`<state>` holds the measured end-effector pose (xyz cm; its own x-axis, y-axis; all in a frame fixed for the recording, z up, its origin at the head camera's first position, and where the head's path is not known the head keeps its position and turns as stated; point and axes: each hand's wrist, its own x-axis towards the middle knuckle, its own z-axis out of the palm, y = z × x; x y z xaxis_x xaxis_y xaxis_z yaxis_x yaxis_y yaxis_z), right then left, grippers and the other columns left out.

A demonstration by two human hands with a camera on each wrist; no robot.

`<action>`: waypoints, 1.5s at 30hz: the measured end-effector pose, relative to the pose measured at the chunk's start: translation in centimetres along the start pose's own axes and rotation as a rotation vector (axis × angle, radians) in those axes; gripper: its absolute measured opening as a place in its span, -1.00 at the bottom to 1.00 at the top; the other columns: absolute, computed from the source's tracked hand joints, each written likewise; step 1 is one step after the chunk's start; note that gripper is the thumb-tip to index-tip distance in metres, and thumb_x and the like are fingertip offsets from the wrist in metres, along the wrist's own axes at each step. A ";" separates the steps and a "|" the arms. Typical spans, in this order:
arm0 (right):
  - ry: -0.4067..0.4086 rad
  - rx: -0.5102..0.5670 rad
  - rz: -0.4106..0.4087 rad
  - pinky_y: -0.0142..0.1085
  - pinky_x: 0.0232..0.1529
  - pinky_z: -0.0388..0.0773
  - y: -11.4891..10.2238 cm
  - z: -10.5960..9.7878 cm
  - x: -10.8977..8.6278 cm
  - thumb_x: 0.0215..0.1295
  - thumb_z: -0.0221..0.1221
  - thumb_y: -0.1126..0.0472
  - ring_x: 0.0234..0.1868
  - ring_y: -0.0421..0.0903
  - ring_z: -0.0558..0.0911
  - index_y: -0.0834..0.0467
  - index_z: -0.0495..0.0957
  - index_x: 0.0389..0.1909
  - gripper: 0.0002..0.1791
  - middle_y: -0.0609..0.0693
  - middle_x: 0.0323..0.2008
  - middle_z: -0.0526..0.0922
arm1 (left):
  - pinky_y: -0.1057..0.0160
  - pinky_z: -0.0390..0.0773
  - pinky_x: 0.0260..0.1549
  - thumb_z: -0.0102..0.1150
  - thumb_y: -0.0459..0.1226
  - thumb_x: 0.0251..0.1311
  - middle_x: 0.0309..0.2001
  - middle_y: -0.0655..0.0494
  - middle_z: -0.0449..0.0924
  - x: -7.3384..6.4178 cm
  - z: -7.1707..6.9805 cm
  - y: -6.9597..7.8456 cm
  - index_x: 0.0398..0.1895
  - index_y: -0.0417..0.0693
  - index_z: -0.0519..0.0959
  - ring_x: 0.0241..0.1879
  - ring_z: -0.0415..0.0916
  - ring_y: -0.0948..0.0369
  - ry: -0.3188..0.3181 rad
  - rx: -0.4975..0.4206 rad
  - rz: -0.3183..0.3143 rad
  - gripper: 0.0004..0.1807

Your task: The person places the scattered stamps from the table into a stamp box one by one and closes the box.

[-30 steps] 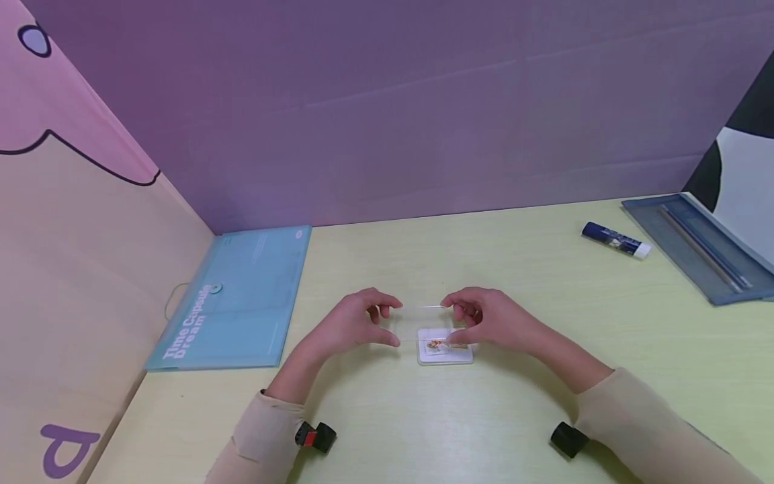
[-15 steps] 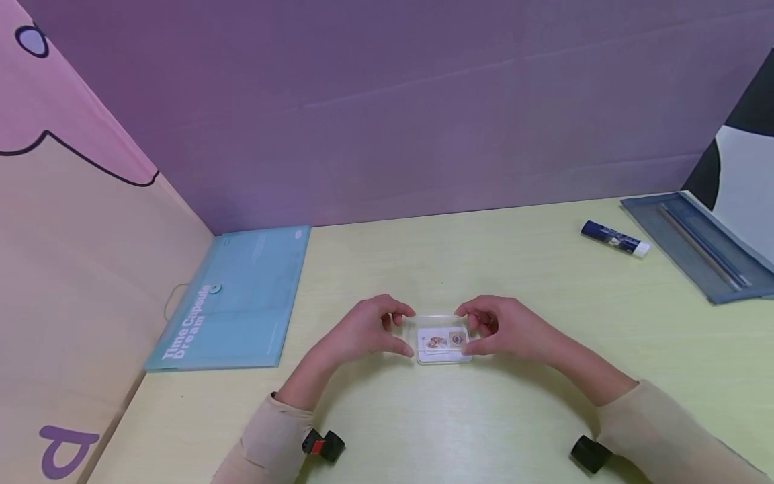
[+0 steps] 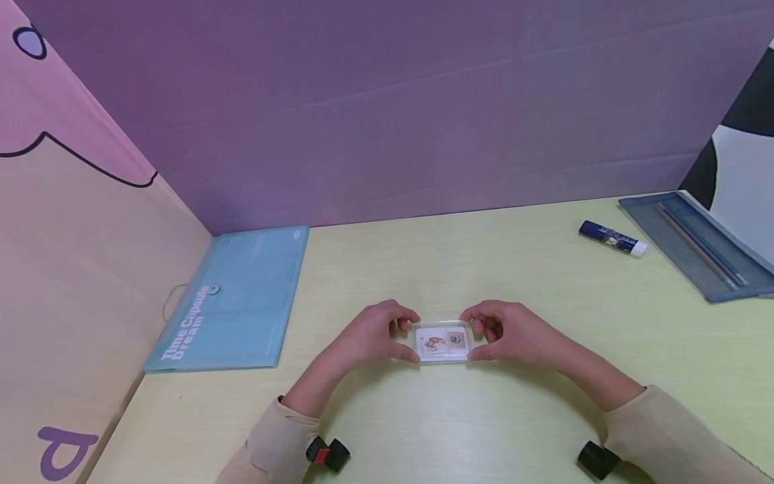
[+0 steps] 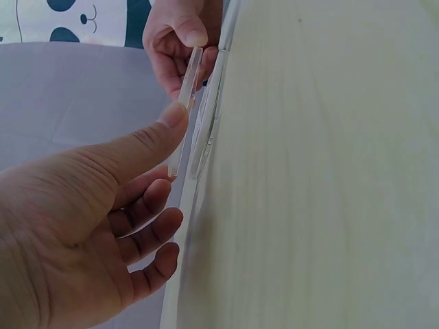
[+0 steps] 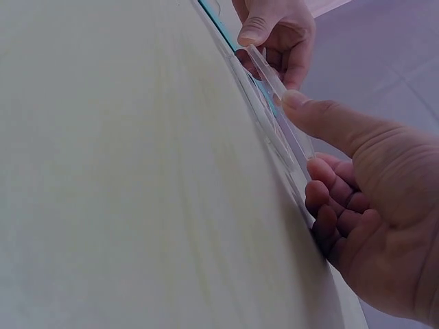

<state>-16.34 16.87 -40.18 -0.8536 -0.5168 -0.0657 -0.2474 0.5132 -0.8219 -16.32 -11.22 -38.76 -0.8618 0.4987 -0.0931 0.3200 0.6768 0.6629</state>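
Observation:
My left hand (image 3: 377, 336) and right hand (image 3: 514, 333) pinch opposite ends of a clear plastic lid (image 4: 189, 79), thumbs on the near side and fingers on the far side. Directly below it on the table lies a shallow clear box (image 4: 205, 133). Through the lid, the head view shows a white card (image 3: 432, 344) with a small picture and a brownish square (image 3: 456, 339) beside it. Both wrist views show a narrow gap between lid and box, with the lid slightly tilted to it.
A light blue document folder (image 3: 242, 296) lies at the left of the pale table (image 3: 375, 417). At the back right are a dark blue glue stick (image 3: 612, 238) and a grey-blue pouch (image 3: 695, 249) with long thin items inside. A purple partition (image 3: 387, 114) stands behind.
Both hands have carried the clear lid rightward and toward the person, from beyond and left of the box to over it. The box has stayed in place.

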 end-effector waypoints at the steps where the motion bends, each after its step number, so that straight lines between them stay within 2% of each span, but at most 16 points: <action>1: -0.002 0.000 -0.002 -0.41 -0.41 0.40 0.1 0.0 0.0 0.00 0.56 0.20 -0.35 -0.07 0.46 0.26 0.58 0.05 -0.42 0.01 -0.36 0.49 | 0.33 0.40 -0.31 0.66 -0.25 -0.11 -0.29 0.14 0.51 0.0 0.1 0.0 0.05 -0.11 0.65 -0.27 0.41 0.17 -0.001 0.006 -0.002 -0.42; 15: 0.002 0.005 -0.004 -0.43 -0.43 0.39 0.2 0.6 -0.1 -0.03 0.58 0.21 -0.39 -0.10 0.44 0.25 0.57 0.02 -0.42 0.01 -0.35 0.49 | 0.31 0.41 -0.28 0.67 -0.21 -0.13 -0.31 0.18 0.50 0.0 0.5 0.0 0.04 -0.06 0.65 -0.28 0.39 0.22 -0.011 0.046 -0.030 -0.41; 28: 0.009 -0.036 -0.009 -0.42 -0.42 0.40 0.0 0.6 -0.1 -0.05 0.59 0.19 -0.40 -0.10 0.44 0.21 0.58 -0.01 -0.43 -0.01 -0.36 0.49 | 0.31 0.41 -0.28 0.68 -0.21 -0.14 -0.31 0.18 0.49 0.1 0.4 0.0 0.04 -0.08 0.65 -0.29 0.39 0.22 -0.009 0.061 -0.013 -0.41; 45: -0.006 -0.069 0.002 -0.41 -0.42 0.39 0.0 0.4 -0.1 -0.03 0.59 0.17 -0.38 -0.09 0.44 0.18 0.57 -0.03 -0.45 -0.02 -0.36 0.48 | 0.30 0.43 -0.25 0.68 -0.19 -0.15 -0.29 0.20 0.48 0.2 0.7 0.1 0.04 -0.03 0.64 -0.26 0.39 0.23 -0.015 0.089 -0.032 -0.40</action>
<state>-16.09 16.64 -40.35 -0.8514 -0.5196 -0.0712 -0.2765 0.5601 -0.7810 -16.17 -10.65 -39.23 -0.8665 0.4835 -0.1243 0.3270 0.7378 0.5905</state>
